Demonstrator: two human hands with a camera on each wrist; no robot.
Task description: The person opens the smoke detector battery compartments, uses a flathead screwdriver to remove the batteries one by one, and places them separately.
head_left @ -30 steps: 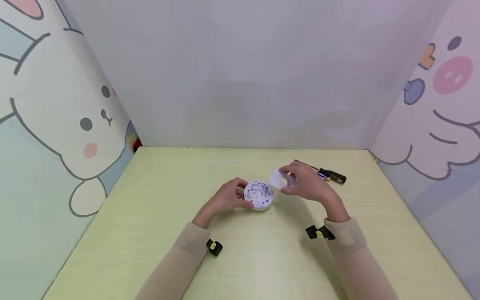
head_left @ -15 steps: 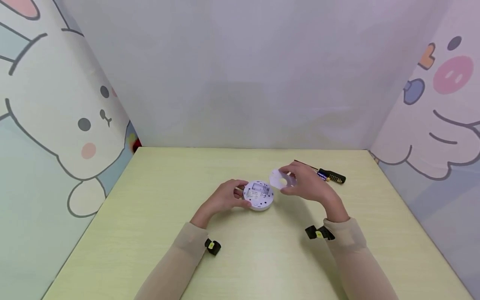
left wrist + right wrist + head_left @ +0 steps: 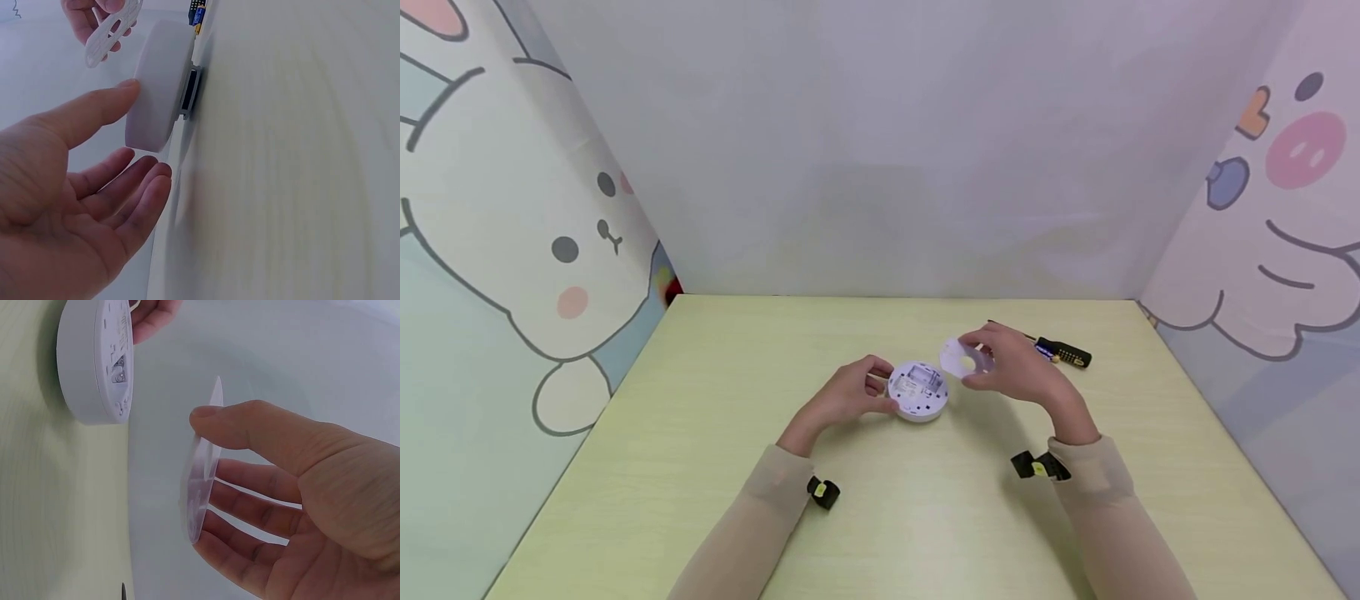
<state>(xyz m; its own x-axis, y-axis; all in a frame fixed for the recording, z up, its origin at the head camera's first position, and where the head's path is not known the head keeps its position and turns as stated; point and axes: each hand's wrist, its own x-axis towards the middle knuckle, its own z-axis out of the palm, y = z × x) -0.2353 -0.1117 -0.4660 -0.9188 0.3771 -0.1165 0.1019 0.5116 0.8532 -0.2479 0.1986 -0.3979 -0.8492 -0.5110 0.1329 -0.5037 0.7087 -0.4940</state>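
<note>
In the head view a round white smoke alarm (image 3: 917, 412) lies back side up, its rectangular battery compartment uncovered. My left hand (image 3: 846, 394) is at its left side. In the left wrist view the thumb tip (image 3: 129, 92) touches the alarm's side wall (image 3: 159, 87), while the other fingers are loosely bent just past its edge. To the right, my right hand (image 3: 1011, 365) holds a thin white mounting plate (image 3: 953, 358) with a hole in its middle above the table. The right wrist view shows the plate (image 3: 201, 481) edge-on, pinched between thumb and fingers.
A screwdriver with a black handle (image 3: 1067, 353) lies beyond my right hand, its thin shaft pointing back left. Blue and yellow batteries (image 3: 1046, 349) lie beside it. The pale wooden table (image 3: 880, 517) is bounded by a grey back wall (image 3: 880, 167) and cartoon-printed side panels.
The alarm has turned clockwise on the table, and my left thumb has slid back slightly left along its edge. My right hand and the plate have hardly moved.
</note>
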